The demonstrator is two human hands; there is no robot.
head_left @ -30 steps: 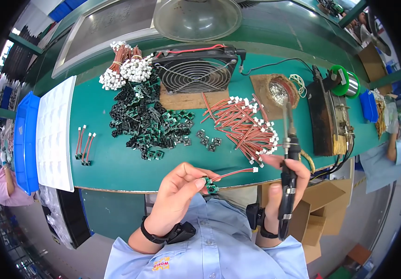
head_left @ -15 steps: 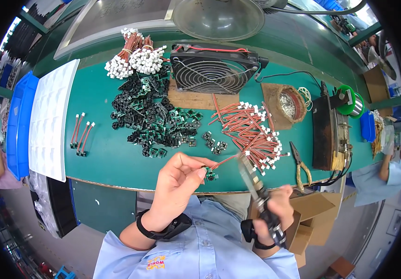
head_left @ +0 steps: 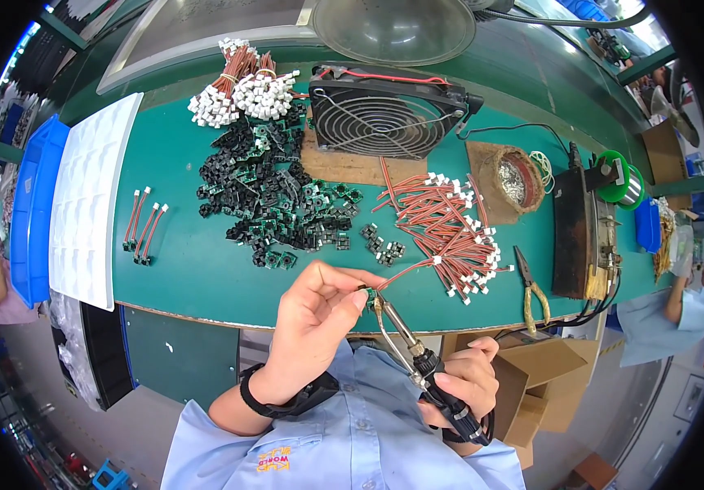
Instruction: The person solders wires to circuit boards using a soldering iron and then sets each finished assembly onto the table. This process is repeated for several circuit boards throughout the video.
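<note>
A round bowl [head_left: 538,196] is holding silvery scraps on a brown board [head_left: 481,163]; one white compartmented tray [head_left: 86,204] is lying along the left of the bench [head_left: 180,286], with a blue bin [head_left: 39,216] sitting beside it. Two bundles of white-plugged cables [head_left: 266,96] are resting behind a heap of dark circuit boards [head_left: 258,192]. Four wired boards [head_left: 144,233] are lying near the tray; one fan [head_left: 380,122] and one pair of pliers [head_left: 529,283] are also resting there. The left hand's [head_left: 315,314] fingers are pinching one green board [head_left: 370,294] at the bench's front edge, its red cable [head_left: 407,273] trailing rightward. The right hand's [head_left: 466,382] fingers are wrapping one soldering iron [head_left: 427,364], whose tip is meeting that board.
</note>
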